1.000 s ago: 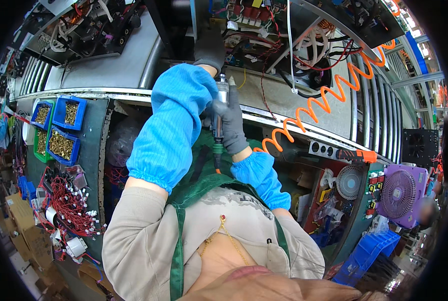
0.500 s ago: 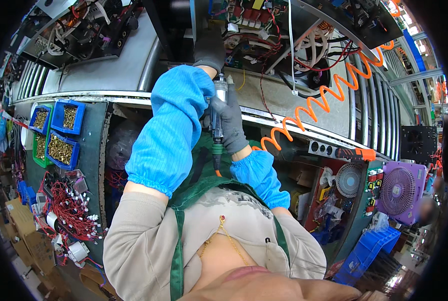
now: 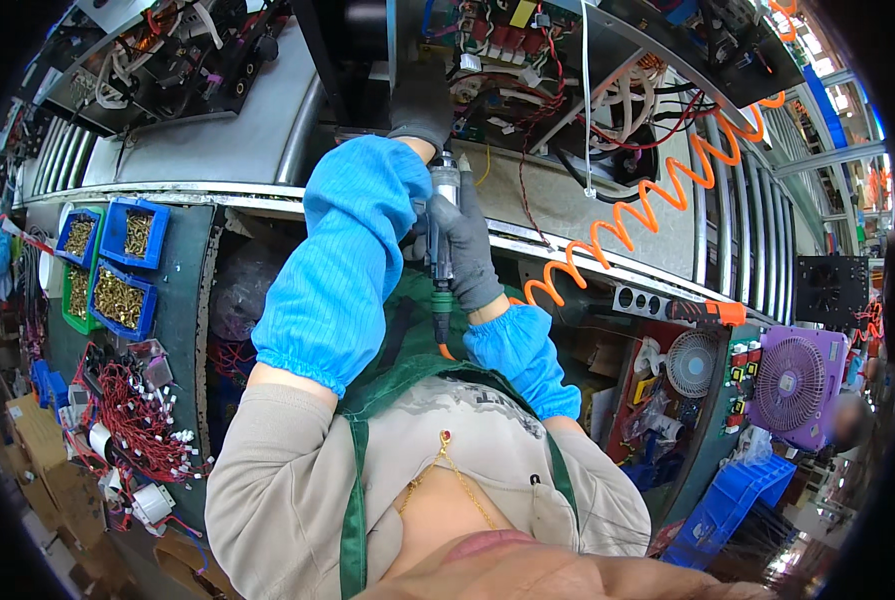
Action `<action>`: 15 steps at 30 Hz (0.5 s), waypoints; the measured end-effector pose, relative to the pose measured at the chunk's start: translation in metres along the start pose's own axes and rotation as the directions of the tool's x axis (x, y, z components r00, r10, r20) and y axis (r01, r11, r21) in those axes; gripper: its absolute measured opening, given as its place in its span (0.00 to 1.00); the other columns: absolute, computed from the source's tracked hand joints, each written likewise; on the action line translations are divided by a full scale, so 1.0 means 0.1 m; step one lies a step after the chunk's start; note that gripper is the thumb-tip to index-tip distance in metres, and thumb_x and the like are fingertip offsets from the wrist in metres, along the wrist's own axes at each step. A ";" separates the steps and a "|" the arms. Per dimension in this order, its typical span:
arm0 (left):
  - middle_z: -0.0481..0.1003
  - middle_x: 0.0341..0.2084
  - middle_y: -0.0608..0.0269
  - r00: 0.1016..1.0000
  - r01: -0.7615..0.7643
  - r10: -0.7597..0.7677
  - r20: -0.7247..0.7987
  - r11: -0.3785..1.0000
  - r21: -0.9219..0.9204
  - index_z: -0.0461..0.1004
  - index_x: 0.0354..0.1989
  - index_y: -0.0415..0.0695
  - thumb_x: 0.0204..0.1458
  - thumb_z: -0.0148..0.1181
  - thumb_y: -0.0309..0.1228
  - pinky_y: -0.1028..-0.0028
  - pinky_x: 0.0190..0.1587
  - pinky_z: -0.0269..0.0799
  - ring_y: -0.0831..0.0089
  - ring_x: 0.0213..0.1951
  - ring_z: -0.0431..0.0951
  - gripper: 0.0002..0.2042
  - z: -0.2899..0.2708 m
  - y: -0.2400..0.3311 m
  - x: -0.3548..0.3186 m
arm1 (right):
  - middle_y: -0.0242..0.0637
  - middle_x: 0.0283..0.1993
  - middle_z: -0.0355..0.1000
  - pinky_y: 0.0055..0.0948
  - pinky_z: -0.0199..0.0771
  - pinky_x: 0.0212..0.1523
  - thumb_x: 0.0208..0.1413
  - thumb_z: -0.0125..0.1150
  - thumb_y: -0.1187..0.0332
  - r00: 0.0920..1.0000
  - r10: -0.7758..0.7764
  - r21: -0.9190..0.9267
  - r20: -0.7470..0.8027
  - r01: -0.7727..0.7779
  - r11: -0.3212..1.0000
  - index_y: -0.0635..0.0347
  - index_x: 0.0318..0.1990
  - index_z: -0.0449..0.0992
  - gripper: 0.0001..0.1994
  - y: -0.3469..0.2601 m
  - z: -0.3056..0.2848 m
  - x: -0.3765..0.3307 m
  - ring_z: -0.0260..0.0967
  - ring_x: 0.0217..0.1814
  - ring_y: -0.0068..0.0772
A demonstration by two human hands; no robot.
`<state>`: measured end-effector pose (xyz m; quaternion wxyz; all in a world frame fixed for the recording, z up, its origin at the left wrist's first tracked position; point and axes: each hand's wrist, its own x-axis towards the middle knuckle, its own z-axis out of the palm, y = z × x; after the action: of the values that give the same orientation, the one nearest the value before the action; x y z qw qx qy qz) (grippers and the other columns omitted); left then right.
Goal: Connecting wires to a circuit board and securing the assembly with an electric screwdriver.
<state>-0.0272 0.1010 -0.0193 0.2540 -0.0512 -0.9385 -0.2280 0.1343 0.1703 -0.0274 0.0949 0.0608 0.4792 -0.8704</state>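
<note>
A silver-and-black air screwdriver (image 3: 444, 180) with a green hose fitting (image 3: 442, 300) points away from me toward an open metal chassis (image 3: 512, 85) full of circuit boards and wires. My right hand (image 3: 464, 240), in a grey glove, is closed around its body, the thumb side lying along the tool. Just beyond the tool's front end, my left hand (image 3: 422, 108), also gloved, reaches in at the chassis's left side panel. Its fingers are lost in shadow there, and the screwdriver's tip is hidden too. Blue sleeves cover both forearms.
A coiled orange air hose (image 3: 657, 200) stretches across the right side. Blue bins of brass screws (image 3: 122, 297) stand on the left bench beside a heap of red wire harnesses (image 3: 147, 420). Another chassis (image 3: 167, 60) is at the far left. A purple fan (image 3: 792, 385) stands at right.
The screwdriver and my right hand have shifted very slightly to the right in the picture. Both hands keep their places at the tool and chassis.
</note>
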 end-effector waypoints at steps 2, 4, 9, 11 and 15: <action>0.73 0.36 0.45 0.999 -0.018 0.017 0.040 0.999 0.032 0.69 0.40 0.38 0.47 0.48 0.24 0.60 0.40 0.72 0.52 0.38 0.76 0.12 0.15 0.00 0.03 | 0.39 0.38 0.67 0.23 0.72 0.26 0.49 0.58 0.61 1.000 -0.025 0.022 -0.009 0.025 0.999 0.53 0.66 0.39 0.41 0.03 -0.07 0.03 0.68 0.29 0.27; 0.74 0.35 0.47 0.997 -0.014 0.012 0.070 1.000 0.026 0.70 0.39 0.41 0.47 0.50 0.26 0.62 0.41 0.72 0.54 0.38 0.75 0.10 0.20 0.00 0.06 | 0.39 0.38 0.67 0.24 0.73 0.26 0.49 0.58 0.61 0.999 -0.043 0.046 -0.006 0.043 0.998 0.53 0.66 0.40 0.40 0.05 -0.11 0.04 0.68 0.28 0.28; 0.73 0.35 0.47 0.982 0.020 -0.012 0.190 0.999 -0.040 0.71 0.39 0.43 0.46 0.51 0.27 0.62 0.40 0.72 0.53 0.37 0.75 0.10 0.02 -0.12 -0.04 | 0.37 0.30 0.68 0.32 0.77 0.24 0.47 0.59 0.49 0.979 0.094 0.223 0.183 -0.135 0.965 0.51 0.60 0.52 0.36 0.05 -0.34 -0.10 0.67 0.19 0.30; 0.73 0.34 0.46 0.980 -0.163 0.180 0.083 0.970 -0.179 0.70 0.40 0.44 0.46 0.50 0.27 0.60 0.39 0.71 0.50 0.36 0.74 0.11 -0.06 -0.28 -0.26 | 0.39 0.31 0.68 0.35 0.79 0.26 0.46 0.58 0.47 0.973 0.137 0.198 0.187 -0.174 0.965 0.47 0.59 0.53 0.34 -0.04 -0.52 -0.34 0.68 0.20 0.30; 0.73 0.35 0.48 0.994 -0.030 0.059 0.097 0.960 -0.279 0.71 0.41 0.47 0.46 0.52 0.30 0.58 0.38 0.70 0.51 0.36 0.73 0.13 -0.02 -0.47 -0.74 | 0.41 0.32 0.68 0.38 0.79 0.27 0.45 0.60 0.52 0.984 0.124 0.158 0.128 -0.144 0.977 0.43 0.63 0.45 0.40 -0.17 -0.84 -0.79 0.69 0.22 0.31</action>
<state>0.0276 0.0596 -0.0740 0.2001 -0.1190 -0.9081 -0.3482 0.2091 0.2587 -0.0421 0.1761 0.0494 0.3931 -0.9011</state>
